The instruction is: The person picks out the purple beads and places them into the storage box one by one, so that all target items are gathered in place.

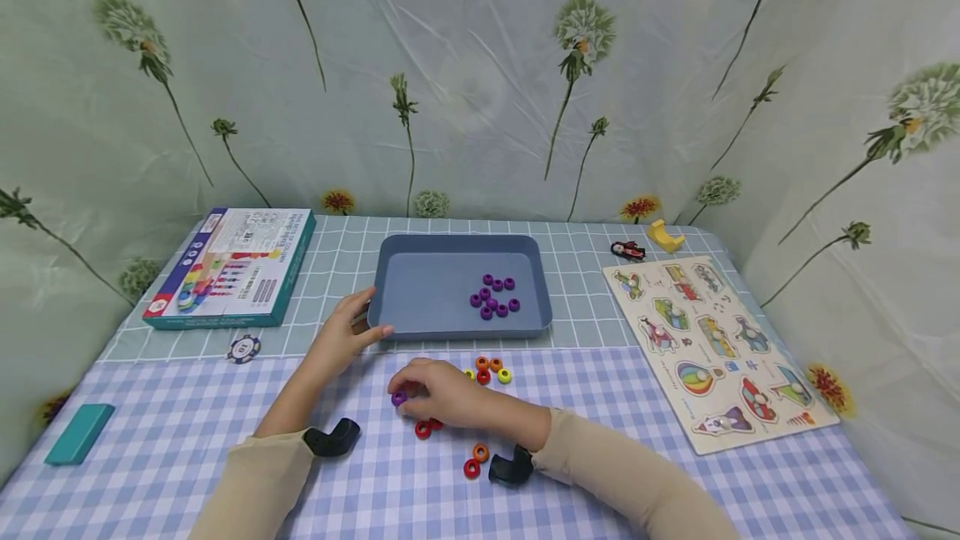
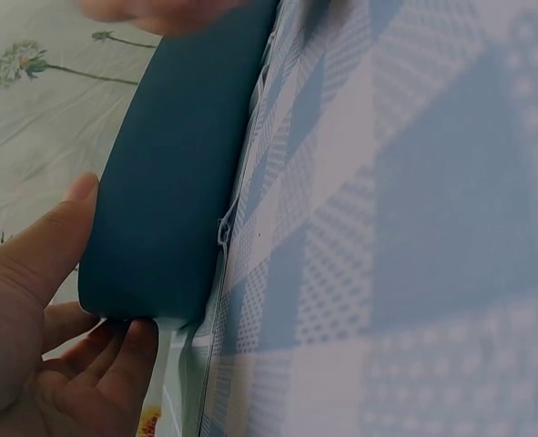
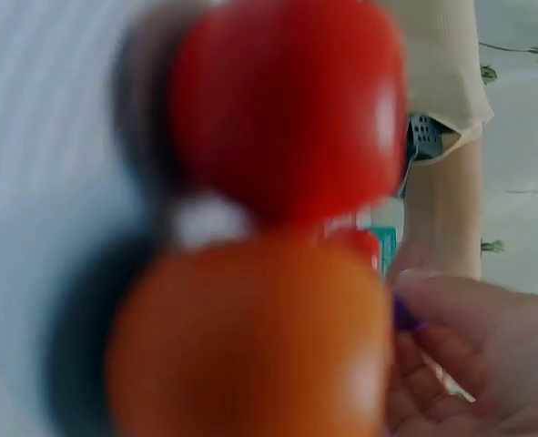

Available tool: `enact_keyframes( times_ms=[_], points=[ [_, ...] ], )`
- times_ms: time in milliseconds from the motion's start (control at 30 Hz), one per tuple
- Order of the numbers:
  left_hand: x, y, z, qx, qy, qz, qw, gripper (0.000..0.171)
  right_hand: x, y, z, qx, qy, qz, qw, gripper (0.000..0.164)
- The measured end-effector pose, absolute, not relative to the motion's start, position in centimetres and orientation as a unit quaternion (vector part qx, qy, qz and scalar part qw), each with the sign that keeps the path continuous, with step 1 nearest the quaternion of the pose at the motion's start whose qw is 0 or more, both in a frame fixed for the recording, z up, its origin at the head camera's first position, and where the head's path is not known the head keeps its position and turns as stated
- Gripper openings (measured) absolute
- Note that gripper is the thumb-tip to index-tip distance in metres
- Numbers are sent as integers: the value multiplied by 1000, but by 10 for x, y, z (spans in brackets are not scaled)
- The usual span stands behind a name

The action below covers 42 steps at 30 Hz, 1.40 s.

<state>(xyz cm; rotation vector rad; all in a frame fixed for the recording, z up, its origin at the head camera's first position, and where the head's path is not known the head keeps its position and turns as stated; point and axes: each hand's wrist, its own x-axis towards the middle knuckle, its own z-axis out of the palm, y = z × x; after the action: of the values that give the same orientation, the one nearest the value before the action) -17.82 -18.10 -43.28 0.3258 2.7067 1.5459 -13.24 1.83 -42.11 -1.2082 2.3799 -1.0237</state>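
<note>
My right hand (image 1: 442,392) pinches a purple bead (image 1: 399,398) between thumb and fingertips, low over the checked cloth. In the right wrist view the purple bead (image 3: 405,314) shows partly between the fingers. At the front left corner of the blue-grey tray (image 1: 457,333), my left hand (image 1: 347,336) holds the rim, thumb along the front and fingers round the side. The left wrist view shows that hand (image 2: 59,319) on the tray corner (image 2: 159,182). Several purple beads (image 1: 492,304) lie in the tray's right half.
Orange, red and yellow beads (image 1: 482,363) lie between tray and right hand. A red bead (image 1: 472,468) lies nearer me. Left are a boxed toy (image 1: 232,265), a poker chip (image 1: 243,348) and a teal block (image 1: 80,434); right, a picture puzzle board (image 1: 720,357), a small figure (image 1: 627,251) and a yellow piece (image 1: 664,236).
</note>
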Motion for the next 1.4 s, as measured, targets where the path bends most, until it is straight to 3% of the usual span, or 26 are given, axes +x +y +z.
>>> enact_keyframes(
  times_ms=[133, 400, 567, 867, 1267, 1400],
  points=[
    [-178, -181, -433, 98, 868, 486, 5, 79, -135, 27, -409, -400, 804, -419, 132, 23],
    [-178, -177, -430, 93, 869, 487, 6, 79, -155, 55, -374, -343, 791, -504, 44, 24],
    [-178, -176, -429, 86, 870, 486, 12, 79, -190, 78, -390, -278, 809, -517, 12, 23],
    [-178, -177, -429, 85, 870, 485, 18, 80, -238, 109, -417, -156, 884, -439, 50, 22],
    [-179, -178, -431, 84, 872, 482, 18, 80, -245, 113, -420, -125, 890, -431, 78, 22],
    [-178, -177, -429, 84, 873, 479, 20, 80, -241, 114, -414, -126, 895, -424, 63, 24]
  ],
)
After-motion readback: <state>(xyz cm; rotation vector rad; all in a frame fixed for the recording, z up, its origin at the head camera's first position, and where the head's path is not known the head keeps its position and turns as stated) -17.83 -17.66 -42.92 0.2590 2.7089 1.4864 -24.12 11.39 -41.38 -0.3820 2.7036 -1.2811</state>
